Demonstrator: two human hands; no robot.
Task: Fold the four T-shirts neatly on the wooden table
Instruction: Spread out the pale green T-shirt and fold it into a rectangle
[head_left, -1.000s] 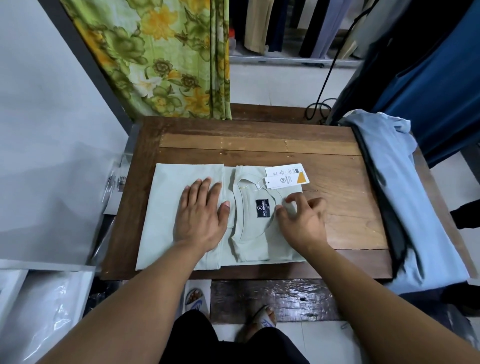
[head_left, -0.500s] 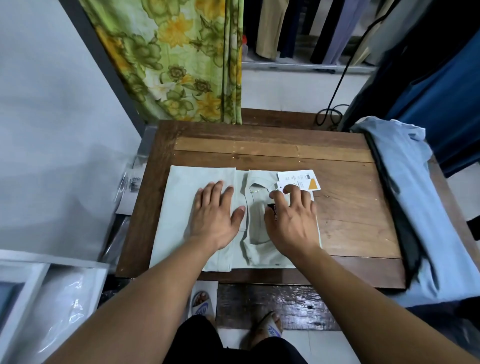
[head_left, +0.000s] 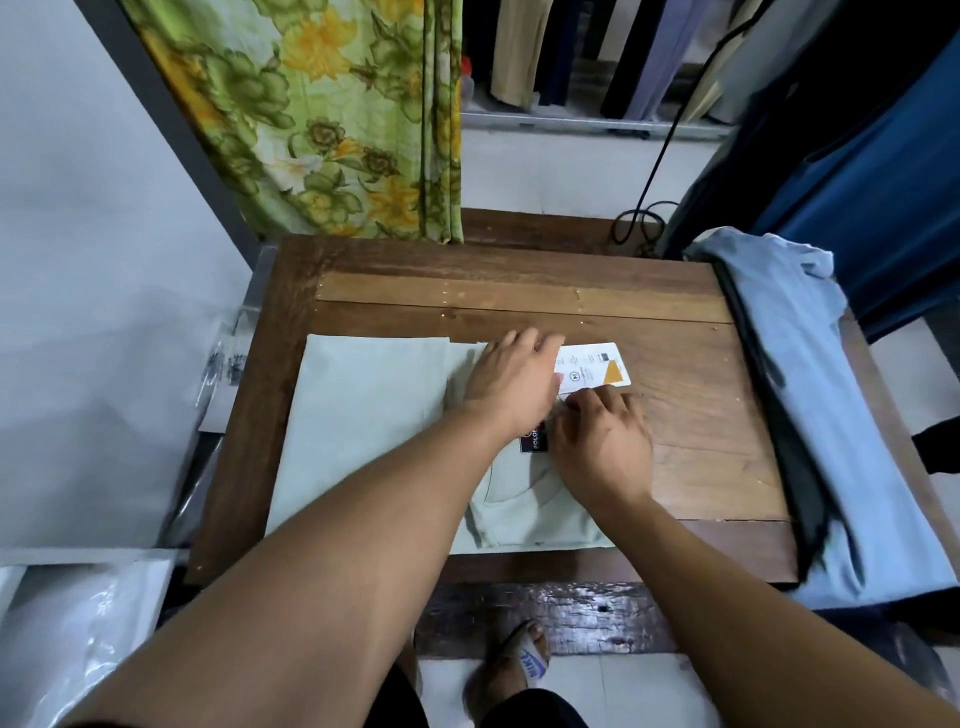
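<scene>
A pale green T-shirt (head_left: 363, 415) lies partly folded on the wooden table (head_left: 519, 291), its collar end to the right with a dark neck label and a white and orange hang tag (head_left: 597, 366). My left hand (head_left: 511, 384) reaches across the shirt and lies flat near the collar, its fingertips at the tag. Just right of it, my right hand (head_left: 602, 447) sits at the shirt's right edge with bent fingers pinching the fabric. My forearms hide the middle of the shirt.
A light blue T-shirt (head_left: 810, 415) lies over a dark garment (head_left: 769, 415) along the table's right side. A flowered curtain (head_left: 337, 130) hangs behind the table. Plastic bags (head_left: 78, 623) lie at the lower left. A black cable (head_left: 639, 223) loops behind the table.
My left hand has slid right from the shirt's body to the collar and tag. My right hand has shifted right and nearer, from lying flat on the collar to the shirt's edge.
</scene>
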